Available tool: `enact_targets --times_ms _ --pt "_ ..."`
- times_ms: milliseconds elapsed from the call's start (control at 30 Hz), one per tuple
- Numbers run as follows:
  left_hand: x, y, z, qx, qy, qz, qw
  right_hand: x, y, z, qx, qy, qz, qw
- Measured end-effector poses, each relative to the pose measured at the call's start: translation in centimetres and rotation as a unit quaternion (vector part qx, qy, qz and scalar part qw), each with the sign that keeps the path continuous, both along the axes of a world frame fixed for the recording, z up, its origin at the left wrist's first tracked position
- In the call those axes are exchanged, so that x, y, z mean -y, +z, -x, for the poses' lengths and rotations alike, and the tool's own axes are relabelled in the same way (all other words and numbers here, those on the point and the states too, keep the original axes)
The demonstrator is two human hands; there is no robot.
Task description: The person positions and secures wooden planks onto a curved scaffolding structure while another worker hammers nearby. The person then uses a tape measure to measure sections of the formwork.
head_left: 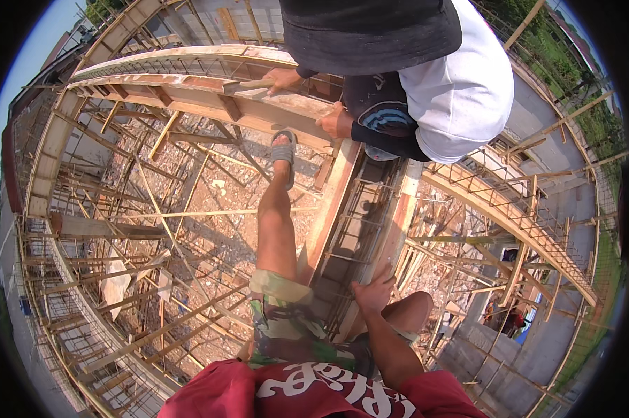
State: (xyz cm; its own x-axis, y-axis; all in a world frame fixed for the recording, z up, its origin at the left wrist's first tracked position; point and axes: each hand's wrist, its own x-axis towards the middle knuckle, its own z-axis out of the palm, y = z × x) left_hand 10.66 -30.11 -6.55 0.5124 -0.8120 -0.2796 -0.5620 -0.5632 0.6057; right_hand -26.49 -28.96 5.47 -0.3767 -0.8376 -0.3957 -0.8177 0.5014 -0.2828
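Observation:
My right hand [374, 291] is closed over the top edge of a wooden formwork board [403, 221], beside my bent right knee. This board and a second formwork board [334, 200] flank a long trough holding a rebar cage [358, 226]. My left hand is hidden; only a scrap of skin shows by the red sleeve. My left leg stretches forward, its grey sandal [284, 148] against a curved formwork panel [189, 99]. Across from me, a co-worker in a dark hat [370, 35] grips a short wooden piece or handle [250, 86] with one hand and rests the other on the panel.
Far below, the rubble-strewn ground [220, 244] shows between crossing timber props [164, 216]. Another curved beam form with rebar [520, 219] runs off to the right. Grey block walls [485, 348] stand lower right, and more rebar [56, 306] lines the left.

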Motion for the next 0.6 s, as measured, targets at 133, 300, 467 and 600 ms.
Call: enact_targets --times_ms 133,300,467,600 --pt "12.3 -2.9 -1.4 0.029 -0.042 0.093 0.994 -0.6 -0.8 0.0 -0.013 -0.006 0.012 1.000" --pt "25.9 -5.8 -1.9 0.069 -0.067 0.185 0.978 -0.5 -1.3 0.3 0.000 0.000 0.027 1.000" --pt "34.0 -7.5 -2.6 0.108 -0.077 0.231 0.964 -0.5 -1.0 0.0 -0.024 -0.008 0.020 0.999" --pt "36.5 -9.1 -3.8 0.136 -0.075 0.252 0.955 -0.2 -0.6 0.0 -0.009 -0.020 0.020 1.000"
